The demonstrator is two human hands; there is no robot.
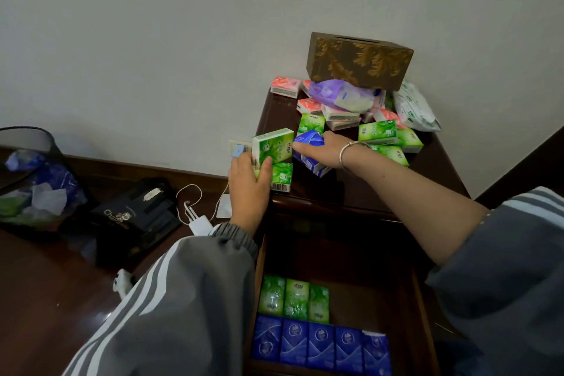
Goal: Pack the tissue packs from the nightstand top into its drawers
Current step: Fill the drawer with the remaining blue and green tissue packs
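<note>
My left hand [248, 185] grips two green tissue packs [272, 148] at the front left corner of the dark wooden nightstand [433, 168]. My right hand [325, 149], with a silver bracelet on the wrist, holds a blue tissue pack [308, 159] on the nightstand top. More green packs [384, 134] and pink packs [285, 86] lie loose behind. Below, the open drawer [421, 308] holds a row of green packs [294, 299] and a row of blue packs [320, 345].
A gold-patterned brown tissue box [360, 59] sits on a purple pack [341, 94] at the back. A white soft pack [415, 107] lies at the right. A bin [33, 180], a black bag [134, 217] and a white charger with cable [198, 223] are on the floor to the left.
</note>
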